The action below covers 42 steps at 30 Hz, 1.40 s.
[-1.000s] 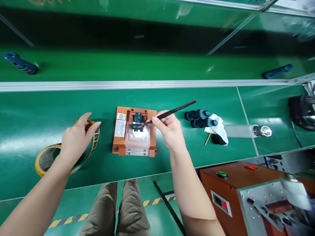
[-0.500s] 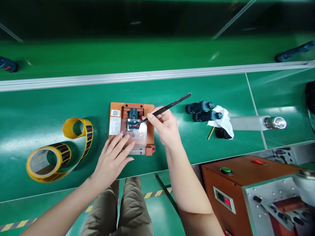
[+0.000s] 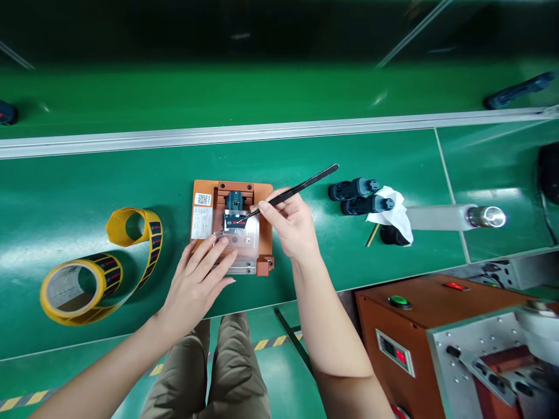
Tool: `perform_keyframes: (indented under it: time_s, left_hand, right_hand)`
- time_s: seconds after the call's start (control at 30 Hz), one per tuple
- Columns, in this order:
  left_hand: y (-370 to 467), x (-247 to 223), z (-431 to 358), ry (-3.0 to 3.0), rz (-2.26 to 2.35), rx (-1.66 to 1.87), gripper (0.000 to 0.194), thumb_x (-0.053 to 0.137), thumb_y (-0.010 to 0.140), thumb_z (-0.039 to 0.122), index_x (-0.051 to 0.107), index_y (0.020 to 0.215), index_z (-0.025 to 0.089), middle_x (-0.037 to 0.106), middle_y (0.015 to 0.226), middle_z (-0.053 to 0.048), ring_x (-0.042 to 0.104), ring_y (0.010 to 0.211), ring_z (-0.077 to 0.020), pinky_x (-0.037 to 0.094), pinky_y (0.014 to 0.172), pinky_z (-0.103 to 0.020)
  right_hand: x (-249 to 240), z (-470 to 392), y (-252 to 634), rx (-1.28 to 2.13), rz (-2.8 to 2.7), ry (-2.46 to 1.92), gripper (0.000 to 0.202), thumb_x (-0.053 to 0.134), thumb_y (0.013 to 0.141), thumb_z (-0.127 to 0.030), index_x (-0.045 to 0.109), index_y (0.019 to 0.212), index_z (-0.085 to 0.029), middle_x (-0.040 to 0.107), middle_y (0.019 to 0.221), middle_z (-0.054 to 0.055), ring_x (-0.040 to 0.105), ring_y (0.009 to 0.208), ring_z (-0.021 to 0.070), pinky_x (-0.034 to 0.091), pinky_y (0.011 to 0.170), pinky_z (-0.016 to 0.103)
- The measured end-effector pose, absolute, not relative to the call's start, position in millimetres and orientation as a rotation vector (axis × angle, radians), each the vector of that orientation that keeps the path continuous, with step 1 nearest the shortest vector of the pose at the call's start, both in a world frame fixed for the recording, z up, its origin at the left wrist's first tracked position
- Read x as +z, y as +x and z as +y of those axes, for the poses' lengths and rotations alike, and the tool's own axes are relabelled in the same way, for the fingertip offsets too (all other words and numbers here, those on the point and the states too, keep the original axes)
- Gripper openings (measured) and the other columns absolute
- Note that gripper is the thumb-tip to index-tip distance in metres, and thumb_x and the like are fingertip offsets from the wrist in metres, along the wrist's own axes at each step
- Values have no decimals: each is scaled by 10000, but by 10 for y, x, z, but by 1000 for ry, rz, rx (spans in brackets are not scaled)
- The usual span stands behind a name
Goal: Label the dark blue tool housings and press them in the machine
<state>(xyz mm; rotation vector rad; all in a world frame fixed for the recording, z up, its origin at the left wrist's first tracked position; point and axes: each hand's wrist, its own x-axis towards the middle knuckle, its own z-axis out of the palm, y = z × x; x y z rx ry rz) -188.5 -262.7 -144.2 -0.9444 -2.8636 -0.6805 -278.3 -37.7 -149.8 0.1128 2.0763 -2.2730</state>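
Black tweezers are held in my right hand, their tips touching a dark label with red lettering. That label lies at the opening of a clear plate on an orange fixture. A dark blue housing sits in the fixture, partly beneath the plate. My left hand lies flat with fingers spread, its fingertips on the plate's lower left. Beneath my left palm the fixture's corner is hidden.
A yellow roll of labels with a curling strip stands at left. To the right are two dark housings, a white cloth and a bottle. An orange machine occupies the lower right.
The view has shifted slightly, so most things appear a little further left. Both hands hold nearly the same pose, and the tweezers remain at the label.
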Motion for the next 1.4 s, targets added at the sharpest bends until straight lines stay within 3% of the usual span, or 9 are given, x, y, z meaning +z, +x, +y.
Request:
perform_keyframes:
  time_s: [0.3, 0.57, 0.7, 0.77, 0.9, 1.07, 1.13, 1.23, 1.4]
  left_hand:
    - [-2201, -1308, -2610, -1096, -2919, -540, 655, 671, 919, 377, 453, 1505, 182, 530, 1521, -96, 541, 1267, -314, 279, 1188, -528]
    - [-2284, -1164, -2556, -1105, -3002, -444, 774, 773, 837, 323, 438, 1520, 185, 557, 1493, -120, 559, 1200, -357, 309, 1080, -550]
    - [-2379, -1225, -2530, -979, -2965, -619, 830, 761, 814, 514, 434, 1519, 221, 569, 1463, -144, 492, 1278, -390, 301, 1103, -587]
    - [-2461, -1308, -2518, -803, -2967, -736, 879, 754, 798, 565, 400, 1533, 236, 536, 1460, -168, 451, 1314, -401, 351, 1086, -597]
    - [-2469, -1369, -2519, -730, -2819, -889, 923, 835, 743, 489, 393, 1519, 258, 535, 1353, -150, 525, 1218, -332, 491, 1005, -510]
    - [-1870, -1233, -2613, -1026, -2293, -1004, 387, 848, 703, 97, 712, 1016, 279, 607, 1077, -6, 612, 1006, -177, 564, 992, -410]
    - [-1581, -1263, -2687, -1192, -2364, -1049, 237, 752, 791, 63, 730, 958, 229, 676, 1036, -7, 647, 1013, -165, 529, 1075, -409]
    - [-1312, -1460, -2829, -1392, -2509, -935, 276, 586, 907, 46, 741, 1093, 178, 752, 1106, -41, 655, 1143, -176, 387, 1215, -404]
    - [-1287, -1824, -2992, -1113, -2660, -849, 490, 756, 860, 283, 641, 1334, 251, 751, 1194, -71, 491, 1395, -235, 203, 1275, -526]
  right_hand:
    - [-1498, -373, -2799, -2262, 2092, 113, 256, 753, 870, -422, 587, 911, -232, 705, 843, -10, 707, 818, 163, 569, 777, 319]
    - [-1480, -387, -2791, -2314, 2074, 194, 237, 767, 849, -369, 590, 926, -231, 721, 869, -1, 722, 838, 172, 580, 785, 326]
    - [-1419, -255, -2697, -2455, 2298, 494, 174, 669, 908, -364, 559, 972, -246, 691, 876, -2, 704, 821, 167, 574, 778, 331]
    - [-1447, -134, -2586, -2265, 2544, 606, 161, 628, 920, -352, 563, 1027, -251, 645, 859, -12, 665, 767, 161, 556, 732, 321]
    - [-1701, 82, -2318, -1447, 2969, 631, 233, 550, 943, -335, 595, 1140, -221, 598, 836, 7, 599, 732, 187, 518, 714, 352]
    - [-2116, 223, -2095, -923, 3214, 364, 345, 484, 986, -349, 609, 1255, -172, 610, 984, 107, 594, 929, 263, 519, 828, 434]
    - [-2173, 254, -2061, -813, 3269, 326, 363, 494, 989, -359, 617, 1288, -192, 601, 1042, 128, 571, 981, 286, 509, 859, 465]
    - [-2078, 241, -2065, -852, 3312, 275, 409, 524, 983, -367, 599, 1361, -228, 577, 1103, 141, 542, 1038, 311, 467, 918, 522]
    - [-1720, 3, -2217, -1252, 2924, -431, 382, 474, 1014, -377, 614, 1369, -398, 531, 1298, 78, 470, 1242, 307, 362, 1077, 536]
